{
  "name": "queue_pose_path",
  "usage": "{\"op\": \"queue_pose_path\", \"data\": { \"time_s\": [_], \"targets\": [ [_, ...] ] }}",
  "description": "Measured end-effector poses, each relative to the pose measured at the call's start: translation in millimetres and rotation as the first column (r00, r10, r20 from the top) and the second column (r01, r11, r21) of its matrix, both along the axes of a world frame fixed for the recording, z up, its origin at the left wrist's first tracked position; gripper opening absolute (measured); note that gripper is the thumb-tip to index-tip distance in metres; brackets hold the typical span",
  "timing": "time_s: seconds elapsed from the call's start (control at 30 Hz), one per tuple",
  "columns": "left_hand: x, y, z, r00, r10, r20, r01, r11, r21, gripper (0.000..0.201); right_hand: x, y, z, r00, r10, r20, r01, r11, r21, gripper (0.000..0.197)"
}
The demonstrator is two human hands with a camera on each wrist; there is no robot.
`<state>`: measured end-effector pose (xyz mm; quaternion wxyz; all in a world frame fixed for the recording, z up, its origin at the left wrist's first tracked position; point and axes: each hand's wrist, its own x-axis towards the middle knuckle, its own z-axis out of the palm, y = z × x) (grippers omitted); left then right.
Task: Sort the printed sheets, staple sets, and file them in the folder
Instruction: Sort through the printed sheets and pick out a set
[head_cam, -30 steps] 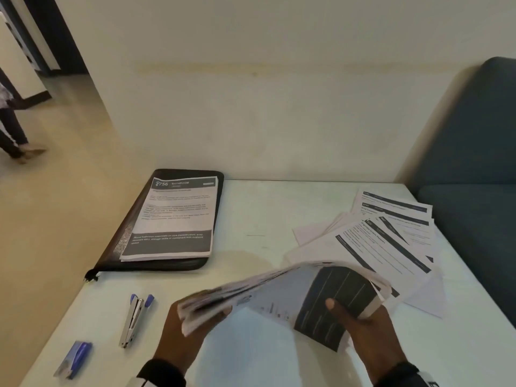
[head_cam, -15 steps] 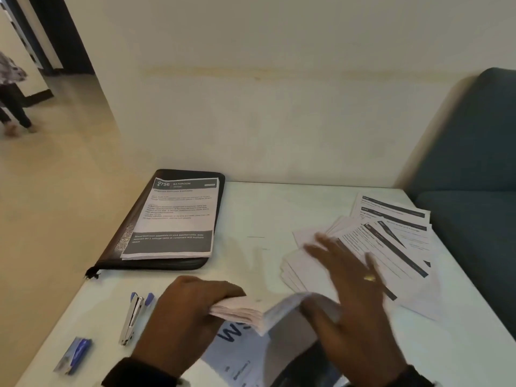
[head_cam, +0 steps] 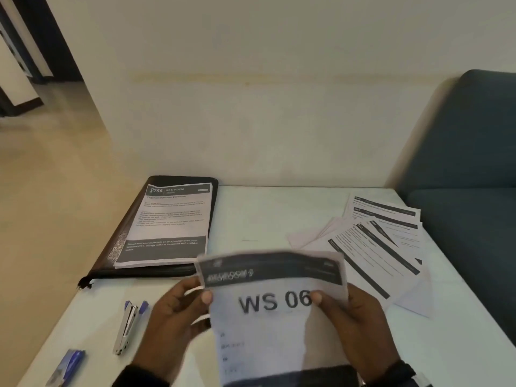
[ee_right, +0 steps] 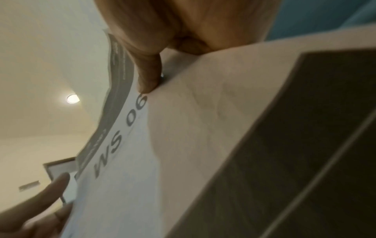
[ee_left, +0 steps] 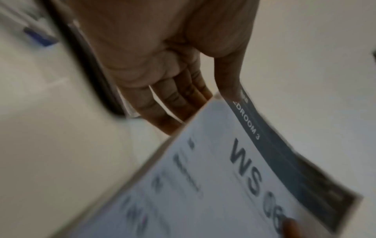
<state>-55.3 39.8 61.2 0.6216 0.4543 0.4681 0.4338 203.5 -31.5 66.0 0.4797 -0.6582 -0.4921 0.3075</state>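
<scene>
White table (head_cam: 265, 216) against a plain wall: you hold the "WS 06" stack (head_cam: 268, 328) upright at the near edge — left hand (head_cam: 173, 325) and right hand (head_cam: 360, 331) pinching its sides. One set lies on the closed folder (head_cam: 131, 241) at the far left corner; loose sheets (head_cam: 377, 241) right, stapler (head_cam: 127, 328) untouched — sorting, stapling, filing remain.

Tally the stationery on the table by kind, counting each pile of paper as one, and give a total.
Folder: 1
Stapler: 1
Staple box: 1
Paper piles: 3 (one on the folder, one fanned at right, one in both hands)
Total: 6
</scene>
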Motion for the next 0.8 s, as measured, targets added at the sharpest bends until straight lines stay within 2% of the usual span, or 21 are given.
{"op": "queue_pose_path", "data": {
  "time_s": [0.03, 0.1, 0.17, 0.23, 0.3, 0.37, 0.47, 0.57, 0.7, 0.8],
  "targets": [
    [9.9, -4.1, -0.6, 0.996, -0.031, 0.084, 0.036, 0.998, -0.058, 0.042, -2.3, 1.6, -0.3, 0.997, -0.065, -0.051, 0.064, 0.998, -0.005, 0.006],
    [29.1, -10.3, 2.9, 0.997, -0.065, 0.052, 0.067, 0.997, -0.036, 0.027, -7.2, 4.3, 1.1, 0.978, -0.159, -0.138, 0.159, 0.987, -0.011, 0.005],
    [43.4, -12.5, 5.6, 0.999, 0.027, -0.023, -0.026, 0.998, 0.054, 0.022, -9.7, 4.9, 3.6, 0.962, -0.201, -0.186, 0.211, 0.977, 0.036, 0.016],
    [51.7, -15.0, 6.9, 0.99, 0.132, -0.041, -0.124, 0.979, 0.161, 0.023, -12.7, 2.2, 9.2, 0.958, -0.216, -0.189, 0.242, 0.962, 0.128, 0.027],
    [55.1, -19.0, 4.9, 0.976, 0.204, -0.072, -0.18, 0.951, 0.251, 0.023, -16.4, 0.2, 12.0, 0.949, -0.198, -0.244, 0.257, 0.937, 0.237, 0.025],
    [55.1, -21.7, -1.6, 0.967, 0.246, -0.071, -0.216, 0.932, 0.292, 0.024, -18.1, 1.0, 7.5, 0.956, -0.142, -0.258, 0.217, 0.932, 0.29, 0.031],
    [57.5, -21.9, -15.1, 0.967, 0.222, -0.128, -0.183, 0.947, 0.263, 0.029, -20.2, 3.9, -11.7, 0.964, -0.109, -0.243, 0.164, 0.961, 0.221, 0.03],
    [57.2, -18.9, -19.4, 0.961, 0.208, -0.183, -0.164, 0.959, 0.23, 0.023, -21.8, 4.8, -26.2, 0.954, -0.15, -0.259, 0.192, 0.971, 0.145, 0.024],
    [55.0, -16.3, -21.2, 0.965, 0.21, -0.156, -0.167, 0.953, 0.254, 0.025, -20.5, 6.1, -20.3, 0.938, -0.172, -0.301, 0.228, 0.96, 0.163, 0.018],
    [54.2, -12.1, -30.6, 0.969, 0.189, -0.16, -0.157, 0.968, 0.194, 0.036, -20.4, 7.5, -27.6, 0.941, -0.143, -0.306, 0.172, 0.983, 0.069, 0.029]
  ]
}}
